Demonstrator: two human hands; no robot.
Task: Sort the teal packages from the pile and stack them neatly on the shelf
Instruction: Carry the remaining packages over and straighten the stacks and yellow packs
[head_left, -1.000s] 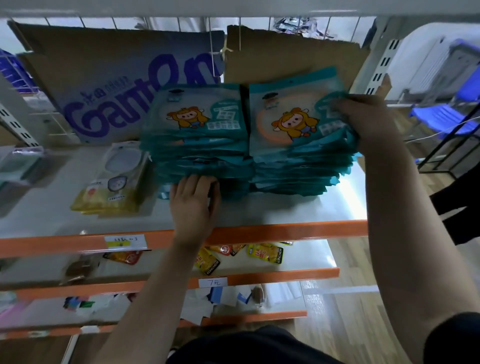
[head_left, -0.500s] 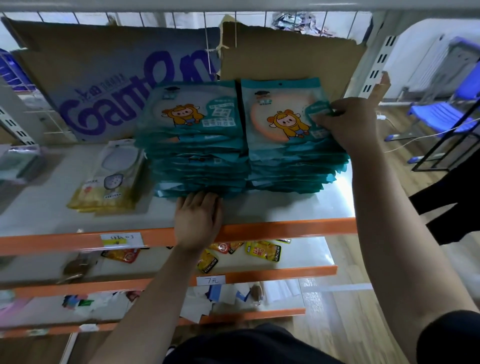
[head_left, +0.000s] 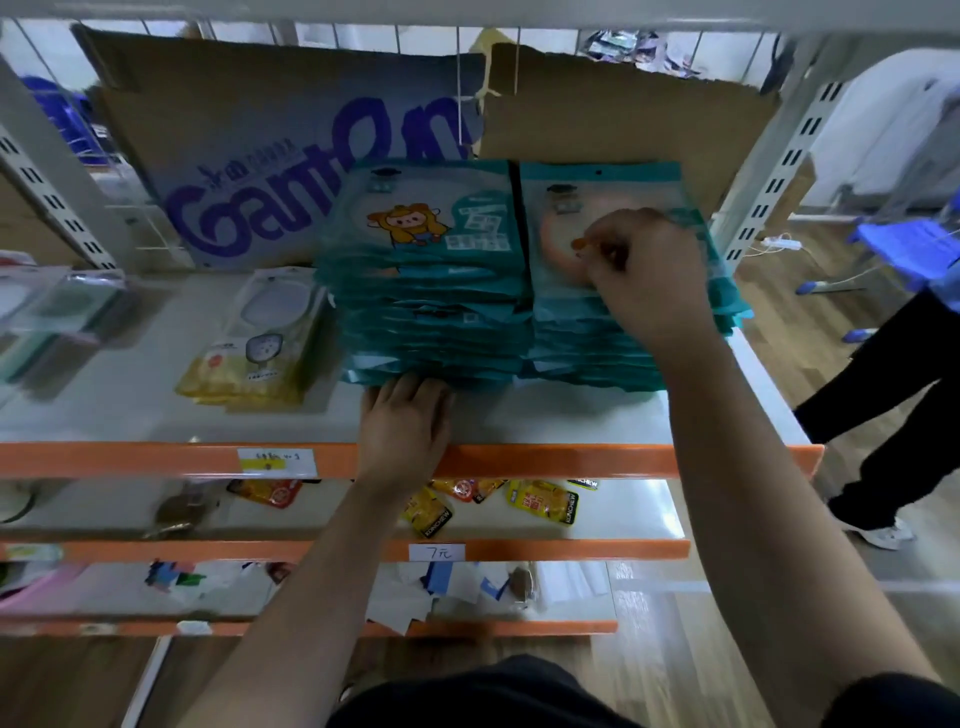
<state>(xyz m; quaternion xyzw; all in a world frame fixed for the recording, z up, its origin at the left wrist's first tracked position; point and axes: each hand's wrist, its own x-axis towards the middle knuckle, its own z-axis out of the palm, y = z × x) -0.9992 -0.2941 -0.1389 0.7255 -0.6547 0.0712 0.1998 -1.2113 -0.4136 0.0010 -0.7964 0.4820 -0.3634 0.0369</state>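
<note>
Lying flat on the top shelf (head_left: 571, 421), the teal packs made two stacks, side by side and touching: a left stack (head_left: 423, 312) and a right stack (head_left: 613, 353). Each was many packs deep, with edges too blurred to count. Their long axis ran front to back, with hang-hole ends toward the back and printed faces up.

The left hand (head_left: 408, 421) lay flat on the shelf, fingers straight, tips against the left stack's bottom front edge. The right hand (head_left: 644, 275) rested on the right stack's top pack with fingers curled; whether it pinched the pack could not be told.

One yellow pile (head_left: 249, 353) sat just left of the stacks. Two cardboard sheets stood behind, a lettered sheet (head_left: 291, 130) in purple and a plain sheet (head_left: 623, 104).

The shelf was white with an orange rail (head_left: 156, 460). Two more orange-railed shelves lay below, the upper one holding yellow sachets (head_left: 540, 501). The floor (head_left: 779, 291) was wood, and at right were one person's dark-trousered legs (head_left: 893, 405) and a blue chair (head_left: 904, 244)
</note>
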